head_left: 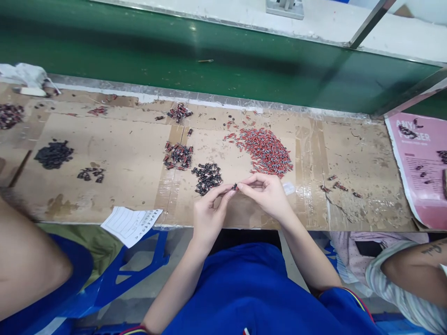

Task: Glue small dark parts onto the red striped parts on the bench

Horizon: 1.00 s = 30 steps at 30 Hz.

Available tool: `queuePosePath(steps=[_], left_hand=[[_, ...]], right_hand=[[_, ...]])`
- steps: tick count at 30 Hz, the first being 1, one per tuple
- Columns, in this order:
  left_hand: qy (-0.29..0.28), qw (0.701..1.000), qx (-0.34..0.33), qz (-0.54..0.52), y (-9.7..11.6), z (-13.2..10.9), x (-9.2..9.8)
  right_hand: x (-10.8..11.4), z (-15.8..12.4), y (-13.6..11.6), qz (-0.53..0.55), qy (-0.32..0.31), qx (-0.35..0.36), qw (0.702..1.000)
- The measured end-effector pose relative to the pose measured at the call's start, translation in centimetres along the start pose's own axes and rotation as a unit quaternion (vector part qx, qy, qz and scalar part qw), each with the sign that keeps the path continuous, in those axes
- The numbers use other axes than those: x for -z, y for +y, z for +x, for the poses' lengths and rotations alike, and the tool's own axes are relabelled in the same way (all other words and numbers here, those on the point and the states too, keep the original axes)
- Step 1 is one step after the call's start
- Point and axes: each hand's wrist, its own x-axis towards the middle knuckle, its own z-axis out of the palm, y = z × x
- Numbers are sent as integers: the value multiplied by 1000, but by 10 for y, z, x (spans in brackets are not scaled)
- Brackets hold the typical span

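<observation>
My left grip (208,211) and right grip (267,193) both pinch one tiny black piece (234,187) between them. One big red pile (267,150) lies just past my right grip, one black pile (207,178) past my left.

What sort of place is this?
Probably a factory assembly line: a green conveyor belt runs behind a cardboard-covered bench with a heap of red parts, and the left hand and right hand pinch one small piece.
</observation>
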Motion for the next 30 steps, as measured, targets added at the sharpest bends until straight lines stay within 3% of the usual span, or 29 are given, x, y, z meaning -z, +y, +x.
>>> queuePosePath(steps=[6, 14, 23, 30], left_hand=[[-28, 999, -29, 36, 8, -1, 2], [-52, 999, 3, 14, 16, -4, 4], [-69, 996, 42, -50, 31, -1, -3], [-83, 993, 51, -62, 36, -1, -7]], right_hand=[[4, -4, 1, 18, 0, 9, 1000], [6, -12, 8, 66, 3, 36, 997], [6, -21, 13, 85, 56, 79, 992], [12, -19, 15, 157, 26, 13, 987]])
